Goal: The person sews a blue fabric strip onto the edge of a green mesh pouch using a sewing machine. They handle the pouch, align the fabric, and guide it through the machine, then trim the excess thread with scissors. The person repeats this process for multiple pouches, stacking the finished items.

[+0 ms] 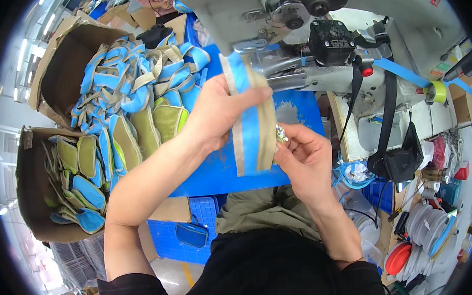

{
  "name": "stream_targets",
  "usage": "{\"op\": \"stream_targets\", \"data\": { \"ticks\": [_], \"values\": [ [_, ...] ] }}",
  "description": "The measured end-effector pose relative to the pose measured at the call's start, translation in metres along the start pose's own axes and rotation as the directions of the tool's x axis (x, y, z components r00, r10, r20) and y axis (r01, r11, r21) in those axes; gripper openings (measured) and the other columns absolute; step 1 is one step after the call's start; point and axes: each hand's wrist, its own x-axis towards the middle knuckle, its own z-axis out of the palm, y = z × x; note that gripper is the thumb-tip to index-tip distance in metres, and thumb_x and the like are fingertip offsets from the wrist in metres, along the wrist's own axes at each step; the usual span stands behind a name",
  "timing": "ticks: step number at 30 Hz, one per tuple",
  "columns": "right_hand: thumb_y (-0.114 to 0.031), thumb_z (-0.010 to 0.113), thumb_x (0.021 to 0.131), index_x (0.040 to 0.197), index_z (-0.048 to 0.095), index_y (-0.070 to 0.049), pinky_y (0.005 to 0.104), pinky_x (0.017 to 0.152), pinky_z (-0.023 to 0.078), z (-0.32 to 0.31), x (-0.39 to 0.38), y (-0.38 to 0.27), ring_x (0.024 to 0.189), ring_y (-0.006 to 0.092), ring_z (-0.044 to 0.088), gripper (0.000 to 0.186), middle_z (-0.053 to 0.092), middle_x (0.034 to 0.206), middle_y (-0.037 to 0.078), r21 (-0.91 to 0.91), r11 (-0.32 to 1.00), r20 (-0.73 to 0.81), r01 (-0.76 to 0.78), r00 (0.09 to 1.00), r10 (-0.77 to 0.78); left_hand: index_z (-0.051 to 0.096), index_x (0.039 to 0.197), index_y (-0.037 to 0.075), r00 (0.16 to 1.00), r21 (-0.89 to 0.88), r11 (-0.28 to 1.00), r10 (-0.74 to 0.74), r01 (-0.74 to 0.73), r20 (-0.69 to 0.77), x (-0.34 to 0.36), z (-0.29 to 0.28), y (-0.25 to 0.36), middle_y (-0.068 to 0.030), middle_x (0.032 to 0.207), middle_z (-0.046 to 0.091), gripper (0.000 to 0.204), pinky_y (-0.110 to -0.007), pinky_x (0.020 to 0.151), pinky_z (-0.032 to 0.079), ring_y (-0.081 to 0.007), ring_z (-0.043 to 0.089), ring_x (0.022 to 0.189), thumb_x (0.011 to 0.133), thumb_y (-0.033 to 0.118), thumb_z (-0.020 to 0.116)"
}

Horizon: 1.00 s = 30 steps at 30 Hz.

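Observation:
My left hand (218,108) grips a fabric piece (251,138) with beige and blue stripes, its thumb across the upper part. The piece hangs upright in front of the sewing machine (290,64), its upper end slightly blurred. Close to the piece's right edge, my right hand (306,157) is closed, thumb and fingers pinching a small speckled, multicoloured thing (281,133). What kind of thing this is cannot be made out. Below both hands lies the blue work surface (213,172).
Left of the work surface are a heap of blue-and-beige strips (131,78) and a cardboard box (32,185) of green and blue fabric pouches (87,158). A blue ribbon (403,72) runs by the machine at right. Reels (424,223) stand at the lower right.

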Motion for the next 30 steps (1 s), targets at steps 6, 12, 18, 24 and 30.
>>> {"op": "stream_targets", "data": {
  "ticks": [6, 12, 18, 24, 30],
  "values": [
    [0.006, 0.064, 0.095, 0.125, 0.065, 0.008, 0.0233, 0.079, 0.054, 0.005, 0.021, 0.000, 0.091, 0.0088, 0.068, 0.030, 0.074, 0.106, 0.009, -0.010, 0.999, 0.007, 0.034, 0.999, -0.034, 0.067, 0.105, 0.004, 0.998, 0.043, 0.998, 0.054, -0.055, 0.032, 0.014, -0.007, 0.007, -0.0051, 0.093, 0.072, 0.024, -0.031, 0.067, 0.058, -0.0129, 0.070, 0.077, 0.088, 0.012, 0.081],
    [0.000, 0.071, 0.092, 0.126, 0.065, 0.005, 0.0226, 0.075, 0.052, 0.006, 0.021, -0.001, 0.086, 0.0088, 0.067, 0.034, 0.073, 0.099, 0.006, -0.095, 0.990, -0.063, 0.105, 0.992, -0.111, 0.062, 0.121, 0.004, 1.000, -0.089, 0.996, 0.020, -0.018, 0.019, 0.000, -0.006, 0.001, -0.0083, 0.107, 0.072, 0.031, -0.033, 0.078, 0.059, -0.0161, 0.071, 0.091, 0.095, 0.018, 0.072],
    [-0.008, 0.078, 0.089, 0.121, 0.066, 0.001, 0.0242, 0.060, 0.047, 0.010, -0.018, -0.005, 0.066, 0.0076, 0.062, 0.035, 0.068, 0.078, 0.003, -0.527, 0.785, 0.006, 0.325, 0.925, -0.380, 0.058, 0.134, 0.001, 0.968, -0.576, 0.795, -0.050, 0.188, 0.246, -0.016, -0.017, -0.003, -0.0152, 0.128, 0.068, 0.044, -0.042, 0.097, 0.057, -0.0278, 0.069, 0.110, 0.108, 0.033, 0.040],
    [-0.018, 0.077, 0.091, 0.106, 0.070, 0.002, 0.0264, 0.049, 0.039, 0.022, -0.011, -0.018, 0.051, 0.0079, 0.052, 0.027, 0.059, 0.057, 0.004, -0.331, 0.941, 0.091, 0.068, 0.995, -0.040, 0.057, 0.137, -0.003, 0.864, -0.604, 0.723, 0.020, 0.335, 0.502, -0.009, -0.030, -0.021, -0.0182, 0.134, 0.066, 0.044, -0.042, 0.098, 0.057, -0.0270, 0.069, 0.112, 0.104, 0.023, 0.046],
    [-0.023, 0.074, 0.097, 0.074, 0.058, -0.005, 0.0248, 0.049, 0.028, 0.028, 0.003, -0.010, 0.054, 0.0019, 0.037, 0.033, 0.049, 0.057, -0.006, -0.088, 0.995, 0.087, 0.039, 0.996, -0.032, 0.054, 0.139, -0.003, 0.939, -0.564, 0.806, 0.029, 0.181, 0.343, -0.012, -0.028, -0.018, -0.0227, 0.134, 0.064, 0.046, -0.041, 0.095, 0.058, -0.0281, 0.070, 0.107, 0.102, 0.024, 0.048]
  ]
}}
